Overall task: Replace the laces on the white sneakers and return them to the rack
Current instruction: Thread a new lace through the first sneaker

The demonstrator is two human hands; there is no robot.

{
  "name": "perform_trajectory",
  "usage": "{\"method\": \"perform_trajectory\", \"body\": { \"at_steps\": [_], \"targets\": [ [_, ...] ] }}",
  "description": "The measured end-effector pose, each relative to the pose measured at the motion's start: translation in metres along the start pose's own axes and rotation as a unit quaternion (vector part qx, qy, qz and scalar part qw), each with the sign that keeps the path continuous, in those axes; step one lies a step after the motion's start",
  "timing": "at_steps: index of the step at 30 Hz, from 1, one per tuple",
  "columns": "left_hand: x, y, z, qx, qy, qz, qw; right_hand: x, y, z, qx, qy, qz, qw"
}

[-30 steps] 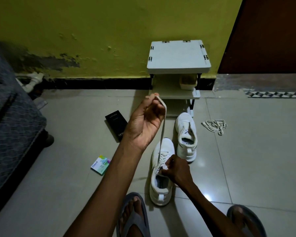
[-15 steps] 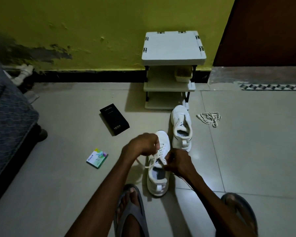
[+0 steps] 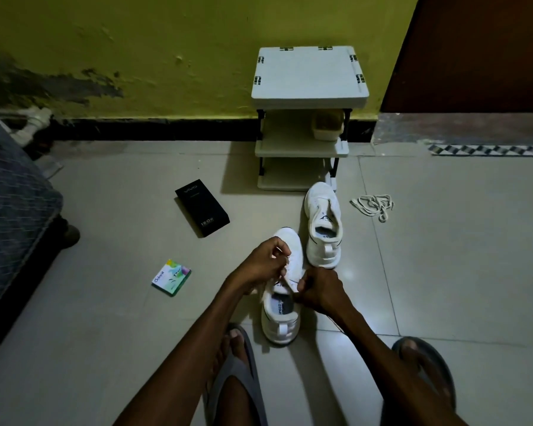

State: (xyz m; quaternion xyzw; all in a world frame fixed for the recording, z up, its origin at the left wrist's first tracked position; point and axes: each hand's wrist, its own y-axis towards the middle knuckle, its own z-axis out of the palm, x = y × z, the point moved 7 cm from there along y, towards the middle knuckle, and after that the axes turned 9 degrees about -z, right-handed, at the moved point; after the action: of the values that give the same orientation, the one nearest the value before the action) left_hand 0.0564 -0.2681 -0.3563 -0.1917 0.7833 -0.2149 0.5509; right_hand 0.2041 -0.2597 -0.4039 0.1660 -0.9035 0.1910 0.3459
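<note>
Near sneaker [image 3: 281, 325] sits on the floor [image 3: 105, 333] right in front of the person, toe toward the rack [image 3: 309, 78]. Left hand [image 3: 265, 264] curls over the eyelets, pinching the lace [image 3: 288, 284], prob. near its tip (too dim to be sure). Right hand [image 3: 320, 292] pinches the same lace at the tongue. Second sneaker [image 3: 323, 229] stands just beyond, near the rack's foot. Loose laces [image 3: 372, 205] lie to its right. Black box [image 3: 202, 208] and small green box [image 3: 171, 277] lie to the left.

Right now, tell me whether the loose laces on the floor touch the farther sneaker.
Apart. The head view shows a strip of bare floor between the loose laces and the farther sneaker.
</note>
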Motion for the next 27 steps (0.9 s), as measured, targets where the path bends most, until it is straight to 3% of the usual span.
{"method": "perform_trajectory", "body": {
  "at_steps": [3,9,13,27],
  "targets": [
    [0.001,0.001,-0.005,-0.043,0.171,0.002,0.984,0.003,-0.003,0.000,-0.054,0.016,-0.020,0.998],
    [0.005,0.000,0.006,-0.049,0.259,-0.024,0.964,0.013,-0.009,-0.002,-0.114,-0.048,-0.093,0.988],
    [0.009,-0.001,0.008,-0.083,0.289,-0.027,0.953,0.020,-0.011,0.003,-0.114,-0.087,-0.122,0.982],
    [0.019,-0.001,0.002,-0.182,0.308,-0.038,0.933,0.019,-0.010,0.009,-0.152,-0.056,-0.134,0.978]
  ]
}}
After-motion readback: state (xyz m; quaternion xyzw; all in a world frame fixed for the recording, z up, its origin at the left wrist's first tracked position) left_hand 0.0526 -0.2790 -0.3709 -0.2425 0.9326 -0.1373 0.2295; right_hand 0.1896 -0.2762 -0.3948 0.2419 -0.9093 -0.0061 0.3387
